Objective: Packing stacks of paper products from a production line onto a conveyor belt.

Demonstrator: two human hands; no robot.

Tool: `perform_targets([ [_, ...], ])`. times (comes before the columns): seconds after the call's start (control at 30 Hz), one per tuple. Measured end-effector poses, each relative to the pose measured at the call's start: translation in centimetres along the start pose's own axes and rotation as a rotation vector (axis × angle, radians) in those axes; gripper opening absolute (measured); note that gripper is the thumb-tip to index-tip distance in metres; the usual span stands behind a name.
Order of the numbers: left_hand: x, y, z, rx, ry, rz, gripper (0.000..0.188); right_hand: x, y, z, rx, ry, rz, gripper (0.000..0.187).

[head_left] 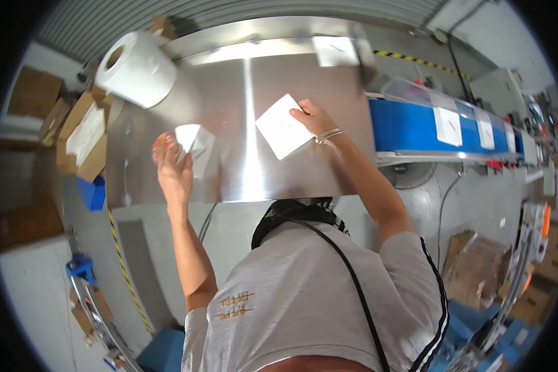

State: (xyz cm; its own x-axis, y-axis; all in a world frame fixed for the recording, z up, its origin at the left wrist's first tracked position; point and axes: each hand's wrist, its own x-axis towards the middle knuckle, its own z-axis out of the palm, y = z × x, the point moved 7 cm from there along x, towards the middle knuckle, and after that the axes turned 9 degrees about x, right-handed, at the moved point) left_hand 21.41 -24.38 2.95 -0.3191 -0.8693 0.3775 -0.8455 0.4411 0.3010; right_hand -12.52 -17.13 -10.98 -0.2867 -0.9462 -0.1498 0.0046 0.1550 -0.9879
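Observation:
My right hand [316, 119] pinches the right corner of a flat white square packet [284, 129] above the steel table [229, 93], thumb on top. My left hand [176, 173] is at the left part of the table, its fingers closed round a small rounded orange-red patterned thing [163, 147], whose kind is too blurred to tell. Close to the left fingertips and thumb is a folded white piece [190, 137], perhaps paper or thin plastic; whether the hand grips it, I cannot tell.
A large white roll [136, 69] stands at the table's far left, near an open cardboard box [84, 139]. Another white packet [335, 51] lies at the far right corner. On the right, a blue conveyor belt [409, 124] carries several white packets [447, 126].

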Motion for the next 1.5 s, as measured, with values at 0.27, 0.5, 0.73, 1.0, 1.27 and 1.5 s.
perform_targets([
  [0.27,-2.8,14.4,4.1,-0.300,-0.226,-0.005,0.027,-10.2,1.7,-23.5,-0.377,0.636,-0.045,0.041],
  [0.5,-5.6,21.6,6.1,-0.223,-0.180,0.073,0.033,-12.6,2.4,-34.4,-0.494,0.833,-0.073,0.041],
  [0.73,-6.2,21.6,5.6,-0.218,-0.091,0.069,0.038,-16.0,-1.2,-39.2,-1.438,1.075,0.195,0.062],
  [1.0,-7.3,21.2,5.6,-0.207,-0.107,0.002,0.034,-10.8,-5.8,-17.4,-0.449,0.039,-0.422,0.049],
  [1.27,-7.2,21.2,6.0,-0.267,-0.111,0.054,0.030,-7.2,-6.9,-4.9,-0.264,-0.426,-0.409,0.042],
  [1.5,-7.0,18.7,7.4,-0.265,-0.021,-0.055,0.036,-8.0,-1.4,-14.8,0.094,-0.123,-0.030,0.024],
])
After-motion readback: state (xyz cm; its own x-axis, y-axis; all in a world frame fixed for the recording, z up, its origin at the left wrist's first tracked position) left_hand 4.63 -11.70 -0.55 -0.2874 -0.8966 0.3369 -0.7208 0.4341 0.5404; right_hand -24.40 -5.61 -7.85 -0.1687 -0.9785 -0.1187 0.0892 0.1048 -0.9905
